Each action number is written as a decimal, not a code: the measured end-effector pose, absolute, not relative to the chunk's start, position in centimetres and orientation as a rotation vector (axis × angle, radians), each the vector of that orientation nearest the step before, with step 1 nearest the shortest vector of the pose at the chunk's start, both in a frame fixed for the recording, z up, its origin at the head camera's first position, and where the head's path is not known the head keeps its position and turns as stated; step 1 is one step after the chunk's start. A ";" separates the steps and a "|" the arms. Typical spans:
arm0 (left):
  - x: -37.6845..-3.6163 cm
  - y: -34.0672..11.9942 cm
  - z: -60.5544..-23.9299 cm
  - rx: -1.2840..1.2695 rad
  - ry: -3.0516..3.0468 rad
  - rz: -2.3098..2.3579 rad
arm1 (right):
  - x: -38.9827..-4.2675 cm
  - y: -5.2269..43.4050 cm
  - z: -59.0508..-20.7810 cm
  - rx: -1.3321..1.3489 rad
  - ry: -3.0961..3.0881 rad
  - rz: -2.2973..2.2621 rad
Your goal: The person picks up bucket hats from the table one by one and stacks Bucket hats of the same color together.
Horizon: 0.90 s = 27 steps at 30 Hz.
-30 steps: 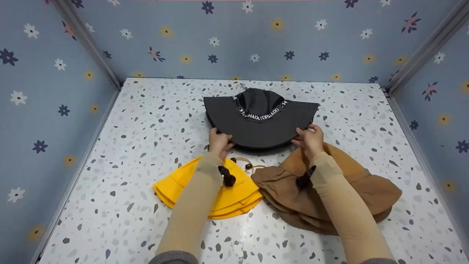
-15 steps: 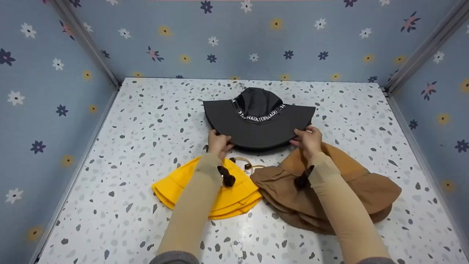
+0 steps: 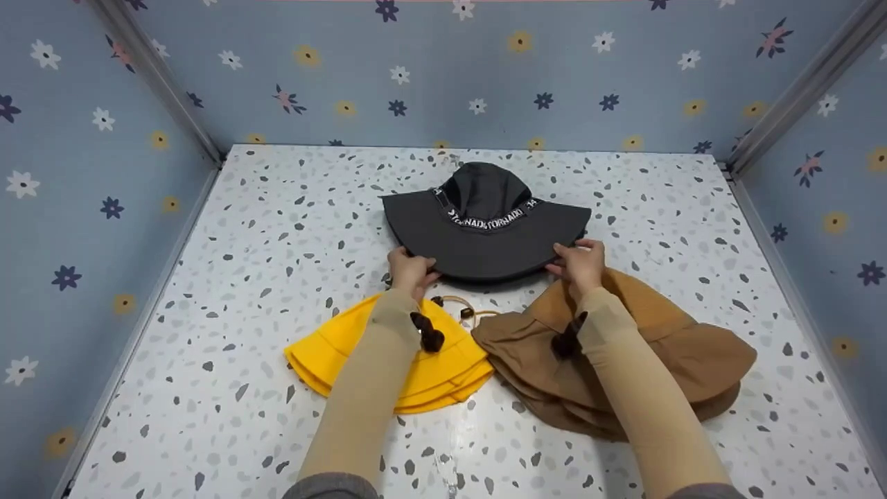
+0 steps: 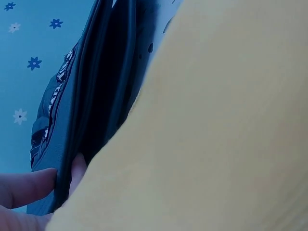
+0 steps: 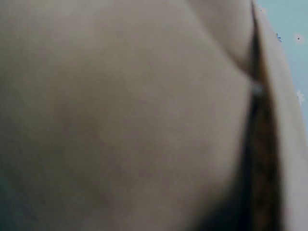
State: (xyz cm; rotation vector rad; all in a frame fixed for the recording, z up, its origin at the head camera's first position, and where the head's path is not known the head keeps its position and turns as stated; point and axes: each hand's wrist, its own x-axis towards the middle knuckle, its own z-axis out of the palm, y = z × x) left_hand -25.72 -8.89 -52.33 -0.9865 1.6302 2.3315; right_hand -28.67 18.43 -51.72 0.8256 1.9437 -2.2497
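Gripping black hat [image 3: 485,239] by near brim, both sides: left hand [image 3: 410,270] and right hand [image 3: 581,263] pinch edge. Hat lies folded flat at table [image 3: 277,229] middle-back. Yellow hat [image 3: 443,367] and brown hat [image 3: 665,353] look folded already, so probably 3rd of 3, nearly finished.

– Where does the brimmed hat [image 3: 485,232] lie?
– On the table [image 3: 277,229], toward the back wall.
– And the others?
– Two folded hats lie nearer: one [image 3: 332,350] left, the larger [image 3: 693,353] right, just beside each other, a cord [image 3: 461,305] between them.
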 end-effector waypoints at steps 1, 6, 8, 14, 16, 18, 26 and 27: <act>-25.7 -8.9 -52.3 -0.997 1.630 2.335 | -28.7 18.4 -51.7 0.827 1.956 -2.237; -25.8 -8.9 -52.3 -1.015 1.601 2.351 | -28.7 18.5 -51.8 0.835 1.999 -2.179; -25.8 -8.9 -52.3 -1.009 1.593 2.348 | -28.7 18.5 -51.7 0.834 2.019 -2.141; -25.8 -9.3 -51.7 -0.968 1.586 2.331 | -28.7 18.2 -51.6 0.746 2.112 -1.999; -25.8 -9.5 -51.4 -0.954 1.583 2.329 | -28.6 18.0 -51.4 0.693 2.145 -1.963; -25.8 -9.7 -51.1 -0.944 1.582 2.325 | -28.5 17.9 -51.1 0.647 2.175 -1.936; -26.3 -10.5 -50.3 -0.928 1.546 2.338 | -28.4 17.7 -50.3 0.610 2.210 -1.898; -26.4 -10.5 -50.2 -0.932 1.548 2.345 | -28.4 17.7 -50.2 0.610 2.205 -1.899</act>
